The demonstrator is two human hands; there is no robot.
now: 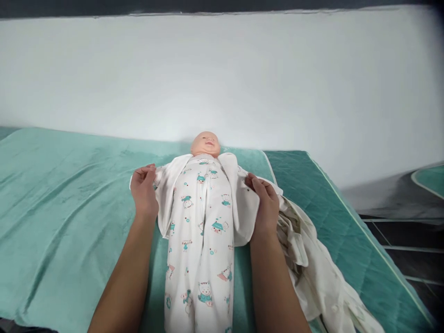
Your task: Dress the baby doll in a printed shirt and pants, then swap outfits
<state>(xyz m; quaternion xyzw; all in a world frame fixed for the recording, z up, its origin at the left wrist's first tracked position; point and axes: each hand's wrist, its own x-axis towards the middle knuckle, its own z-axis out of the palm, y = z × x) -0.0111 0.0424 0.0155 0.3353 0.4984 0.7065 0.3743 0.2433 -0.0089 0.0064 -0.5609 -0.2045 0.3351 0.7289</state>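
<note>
A baby doll [205, 143] lies on its back, its bald head toward the wall. White printed trousers [201, 222] with teal and pink cartoon animals cover it from the chest down. A white baby jacket [245, 217] lies spread open, its front flaps folded out to either side. My left hand [144, 187] pinches the jacket sleeve on the left, fingers closed. On the other side, my right hand [265, 201] has its fingers closed on the other sleeve, beside the front flap. The doll's arms and hands are hidden by cloth and my fingers.
A pale green blanket [69, 208] with creases lies under the doll, over a darker green quilted mat [333, 208]. Crumpled cream-white clothing [322, 268] lies right of my right forearm. Behind is a white wall [222, 74]. Metal bars [402, 249] show beyond the right edge.
</note>
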